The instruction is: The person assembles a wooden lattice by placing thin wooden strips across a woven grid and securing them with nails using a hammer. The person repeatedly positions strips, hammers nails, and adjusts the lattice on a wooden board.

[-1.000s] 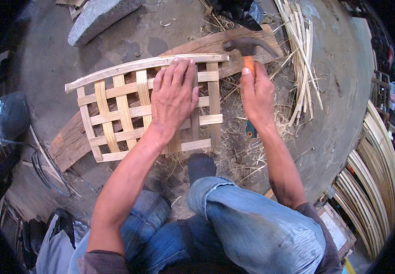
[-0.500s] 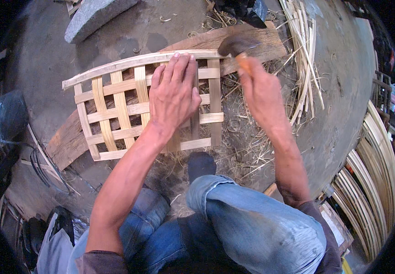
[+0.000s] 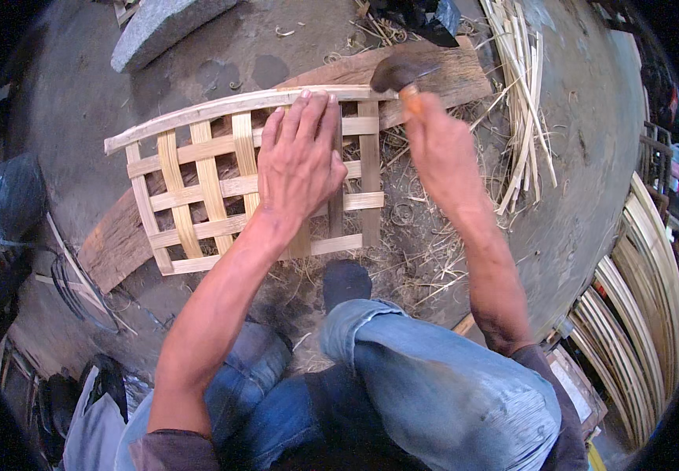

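A woven lattice panel of pale bamboo strips (image 3: 215, 187) lies before me, a thicker strip (image 3: 198, 117) along its far edge. My left hand (image 3: 300, 157) rests palm down on the panel, fingers stretched out together and fingertips on the thick strip. In my closed right hand (image 3: 443, 153) is a hammer (image 3: 404, 72) with a dark head and an orange handle. The hammer head is over the right end of the thick strip; whether it touches is unclear. My right hand is slightly blurred. Under the panel lies a long wooden plank (image 3: 453, 74).
Thin split strips (image 3: 521, 110) lie in a bundle at the far right, with curled shavings (image 3: 433, 259) near the plank. Long bent strips (image 3: 644, 282) are stacked at the right. A grey stone block (image 3: 168, 30) sits far left, a dark rounded object (image 3: 16, 200) below it.
The hammer and my right hand have shifted slightly left and away from me. My left hand stays in place on the lattice panel, which has barely moved.
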Available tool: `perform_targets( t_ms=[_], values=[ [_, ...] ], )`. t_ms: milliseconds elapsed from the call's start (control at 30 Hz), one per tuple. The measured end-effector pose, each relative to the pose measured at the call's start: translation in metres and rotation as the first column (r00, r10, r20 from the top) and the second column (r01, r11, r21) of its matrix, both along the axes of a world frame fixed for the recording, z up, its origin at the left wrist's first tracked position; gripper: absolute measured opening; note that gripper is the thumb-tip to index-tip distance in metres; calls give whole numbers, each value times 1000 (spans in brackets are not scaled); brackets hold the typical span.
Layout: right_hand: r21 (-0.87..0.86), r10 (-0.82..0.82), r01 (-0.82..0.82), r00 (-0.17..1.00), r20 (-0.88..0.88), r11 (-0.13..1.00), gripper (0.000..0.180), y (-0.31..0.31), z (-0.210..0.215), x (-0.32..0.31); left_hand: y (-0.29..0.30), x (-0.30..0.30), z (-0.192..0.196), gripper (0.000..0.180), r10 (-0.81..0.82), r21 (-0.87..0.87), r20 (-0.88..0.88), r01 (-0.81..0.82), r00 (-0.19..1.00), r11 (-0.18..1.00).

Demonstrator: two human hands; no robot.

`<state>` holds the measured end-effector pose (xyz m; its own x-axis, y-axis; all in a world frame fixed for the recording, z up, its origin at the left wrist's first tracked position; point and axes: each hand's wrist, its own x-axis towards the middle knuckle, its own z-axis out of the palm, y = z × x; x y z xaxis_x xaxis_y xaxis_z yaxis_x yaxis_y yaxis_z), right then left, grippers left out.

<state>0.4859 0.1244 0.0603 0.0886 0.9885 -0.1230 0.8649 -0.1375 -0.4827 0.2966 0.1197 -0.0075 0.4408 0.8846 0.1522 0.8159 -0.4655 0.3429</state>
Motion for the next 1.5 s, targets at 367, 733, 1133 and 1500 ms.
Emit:
perform_targets(
  t_ms=[367,733,1133,1500],
  values=[
    [194,12,13,992,-127,981,18,-8,-2,-12,3,-1,0,63,16,26,-17,-16,1000,1000],
    [-57,23,-22,1000,11,998,19,4,-4,-7,5,1,-4,67,19,36,18,-19,1000,999],
    [-93,81,-70,989,123,993,19,2,-13,8,3,4,-4,67,38,54,-7,-38,999,998],
    [-75,-239,227,930,-281,971,33,-44,-19,-7,7,-8,5,59,12,16,8,-12,1000,1000]
  ],
)
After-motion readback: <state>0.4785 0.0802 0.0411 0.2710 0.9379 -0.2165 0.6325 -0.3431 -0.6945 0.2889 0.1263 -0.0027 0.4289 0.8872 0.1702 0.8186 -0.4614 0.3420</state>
